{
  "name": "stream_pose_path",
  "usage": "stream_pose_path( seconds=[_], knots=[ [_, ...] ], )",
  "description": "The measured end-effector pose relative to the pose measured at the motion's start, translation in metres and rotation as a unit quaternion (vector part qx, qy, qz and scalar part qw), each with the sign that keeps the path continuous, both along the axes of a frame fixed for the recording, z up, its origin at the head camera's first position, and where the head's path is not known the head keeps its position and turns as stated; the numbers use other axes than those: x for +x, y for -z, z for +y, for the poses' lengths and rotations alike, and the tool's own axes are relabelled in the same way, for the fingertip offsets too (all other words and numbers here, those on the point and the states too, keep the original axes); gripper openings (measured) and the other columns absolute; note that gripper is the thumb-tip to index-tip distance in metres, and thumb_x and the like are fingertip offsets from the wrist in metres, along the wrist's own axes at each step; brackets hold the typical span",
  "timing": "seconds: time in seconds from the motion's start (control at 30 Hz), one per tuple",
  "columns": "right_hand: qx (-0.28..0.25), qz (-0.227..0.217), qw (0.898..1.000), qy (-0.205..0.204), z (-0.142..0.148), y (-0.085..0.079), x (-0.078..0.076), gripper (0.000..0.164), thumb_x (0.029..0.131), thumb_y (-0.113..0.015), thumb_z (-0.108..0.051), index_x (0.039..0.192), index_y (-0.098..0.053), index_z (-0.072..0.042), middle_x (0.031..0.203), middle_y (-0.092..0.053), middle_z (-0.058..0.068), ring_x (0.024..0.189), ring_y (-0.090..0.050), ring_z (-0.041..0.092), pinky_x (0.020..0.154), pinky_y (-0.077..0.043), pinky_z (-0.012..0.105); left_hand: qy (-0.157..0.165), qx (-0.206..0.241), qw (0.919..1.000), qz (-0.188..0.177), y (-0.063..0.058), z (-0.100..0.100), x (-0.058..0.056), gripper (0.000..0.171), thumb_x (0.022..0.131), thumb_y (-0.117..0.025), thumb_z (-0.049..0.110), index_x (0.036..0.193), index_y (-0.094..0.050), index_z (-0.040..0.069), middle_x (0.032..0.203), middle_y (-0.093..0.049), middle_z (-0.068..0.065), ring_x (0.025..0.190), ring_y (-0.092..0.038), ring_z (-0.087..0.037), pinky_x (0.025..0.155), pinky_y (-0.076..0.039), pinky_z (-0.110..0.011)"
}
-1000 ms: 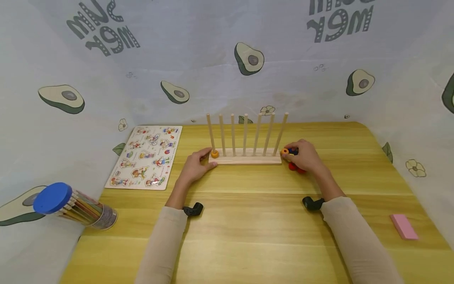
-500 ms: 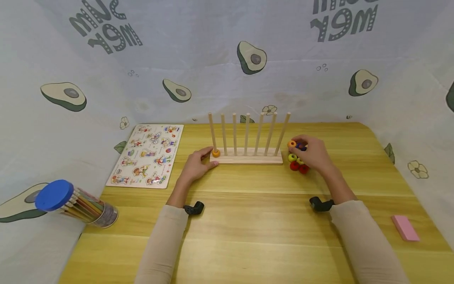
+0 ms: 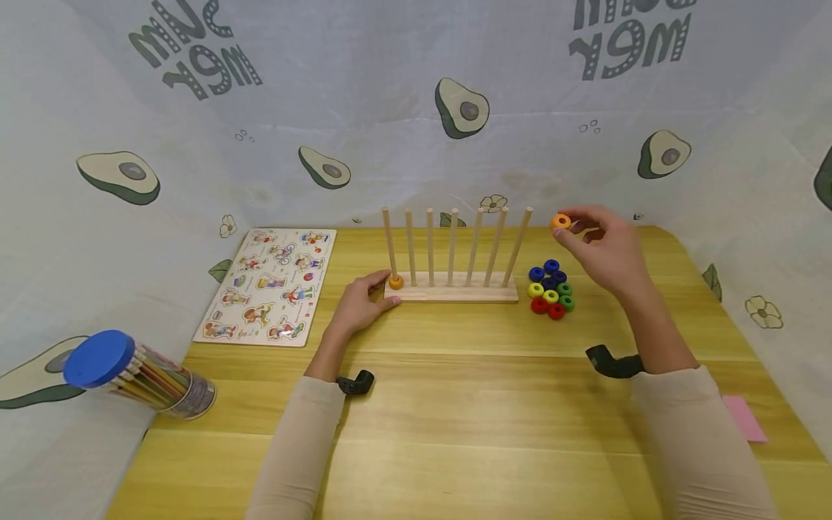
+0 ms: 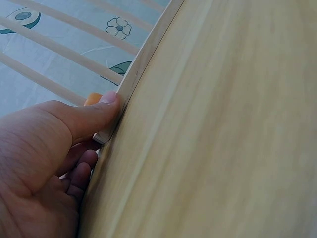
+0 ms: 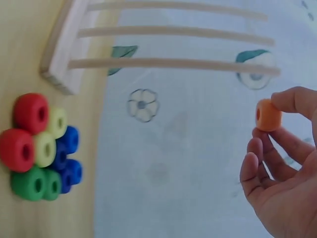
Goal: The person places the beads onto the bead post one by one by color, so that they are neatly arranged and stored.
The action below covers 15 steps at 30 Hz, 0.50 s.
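A wooden rack (image 3: pixel 451 294) with several upright pegs stands near the back of the table. One orange bead (image 3: pixel 396 282) sits at the foot of its leftmost peg. My left hand (image 3: pixel 359 302) grips the rack's left end, thumb along the front edge, as the left wrist view also shows. Up to the right of the pegs, my right hand (image 3: pixel 607 249) pinches a second orange bead (image 5: pixel 269 115) between thumb and fingertips, its hole showing. Below that hand, a cluster of red, yellow, green and blue beads (image 3: pixel 550 290) lies on the table beside the rack's right end.
A white picture puzzle board (image 3: pixel 263 287) lies at the back left. Nearer on that side stands a clear tub of colored pencils (image 3: pixel 156 379) with a blue lid. At the right, a pink block (image 3: pixel 744 419) is partly behind the right sleeve. A printed curtain (image 3: pixel 383 108) closes the back.
My right hand has lifted the orange bead from the cluster, moving it up and to the right, uncovering the blue and green beads. The left hand stays on the rack.
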State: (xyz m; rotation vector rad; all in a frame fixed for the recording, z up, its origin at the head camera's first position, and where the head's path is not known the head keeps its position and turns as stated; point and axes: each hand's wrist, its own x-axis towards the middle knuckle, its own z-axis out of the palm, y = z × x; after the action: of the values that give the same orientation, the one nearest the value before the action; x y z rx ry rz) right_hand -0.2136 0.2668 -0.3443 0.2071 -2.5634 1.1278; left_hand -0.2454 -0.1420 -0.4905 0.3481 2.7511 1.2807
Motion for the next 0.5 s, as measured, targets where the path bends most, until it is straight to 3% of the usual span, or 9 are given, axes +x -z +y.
stream_pose_path(
  seconds=[0.2, 0.5],
  knots=[
    [-0.032, 0.04, 0.999, -0.014, -0.021, -0.02, 0.005, 0.038, 0.097, -0.073, -0.026, 0.13, -0.069, -0.007, 0.106, -0.063, -0.005, 0.093, -0.054, 0.004, 0.077, -0.043, 0.01, -0.001, 0.005, 1.0, -0.005, 0.0, 0.001, 0.001, 0.07, 0.093, -0.078, 0.039, 0.154, -0.051, 0.019, 0.151, -0.057, -0.009, 0.139, -0.054, -0.031, 0.117, -0.044, -0.048],
    [-0.045, 0.039, 0.994, -0.088, -0.073, -0.032, -0.003, 0.033, 0.098, -0.071, -0.021, 0.128, -0.071, -0.009, 0.113, -0.068, 0.005, 0.1, -0.055, 0.012, 0.084, -0.045, 0.018, 0.0, 0.005, 1.0, -0.005, -0.001, 0.001, 0.0, 0.07, 0.093, -0.077, 0.04, 0.154, -0.051, 0.019, 0.151, -0.058, -0.009, 0.139, -0.054, -0.031, 0.117, -0.044, -0.048]
  ],
)
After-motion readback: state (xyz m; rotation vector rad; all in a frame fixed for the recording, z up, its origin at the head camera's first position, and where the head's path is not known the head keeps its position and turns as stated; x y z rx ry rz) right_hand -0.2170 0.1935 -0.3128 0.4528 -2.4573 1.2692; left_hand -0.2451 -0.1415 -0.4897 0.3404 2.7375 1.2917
